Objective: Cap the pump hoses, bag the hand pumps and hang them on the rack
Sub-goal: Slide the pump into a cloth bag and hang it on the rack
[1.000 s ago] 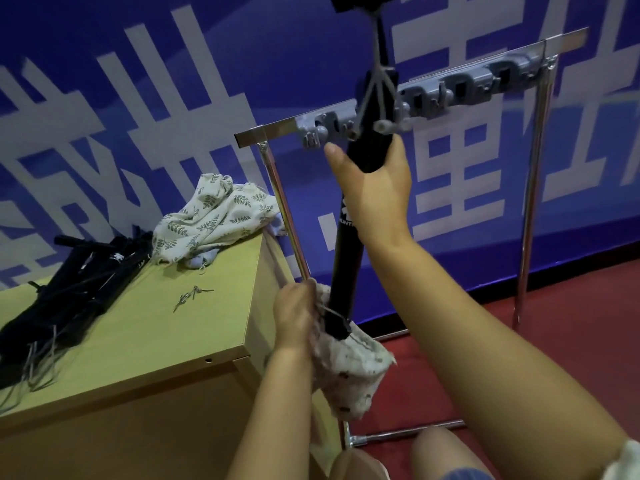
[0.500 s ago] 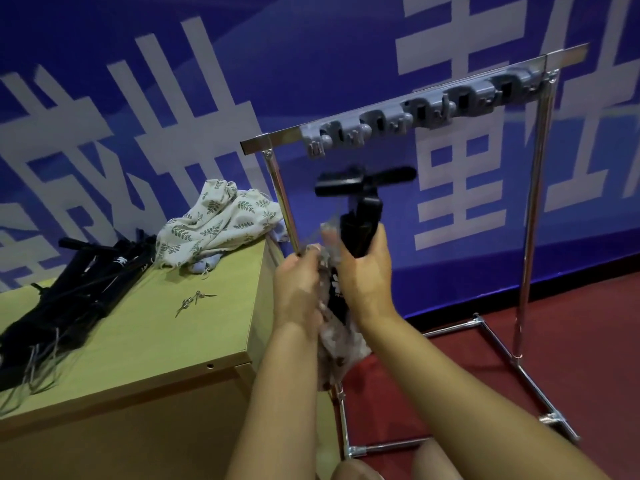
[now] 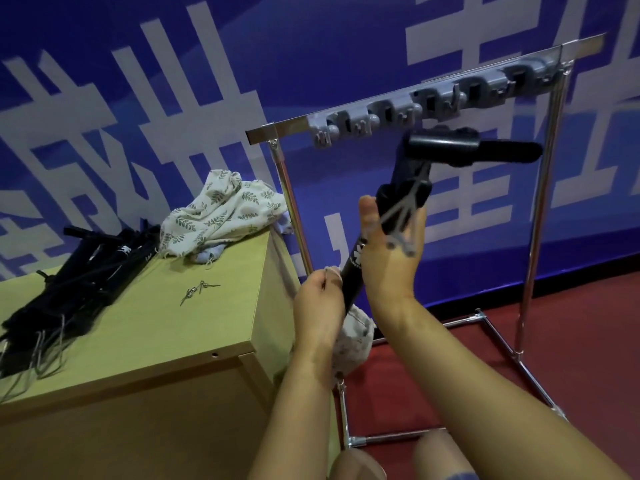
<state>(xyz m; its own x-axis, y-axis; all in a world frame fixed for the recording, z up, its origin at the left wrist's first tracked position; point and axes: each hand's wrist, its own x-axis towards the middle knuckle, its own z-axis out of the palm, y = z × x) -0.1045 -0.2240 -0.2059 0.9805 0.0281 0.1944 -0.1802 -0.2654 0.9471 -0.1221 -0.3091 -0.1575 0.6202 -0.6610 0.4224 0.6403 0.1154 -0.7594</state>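
Right grip (image 3: 391, 258) wraps the black hand pump (image 3: 367, 251) mid-barrel, tilted below the rack (image 3: 426, 109); left grip (image 3: 320, 299) pinches the patterned bag (image 3: 353, 337) at its foot; pump has dropped from the hooks, so hanging looks postponed.

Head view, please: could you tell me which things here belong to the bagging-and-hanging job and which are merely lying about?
In the job: hand pump held by both hands, cloth bag on its lower end, rack, spare pumps, leaf-print bags.
Lying about: small metal clips, wooden cabinet.
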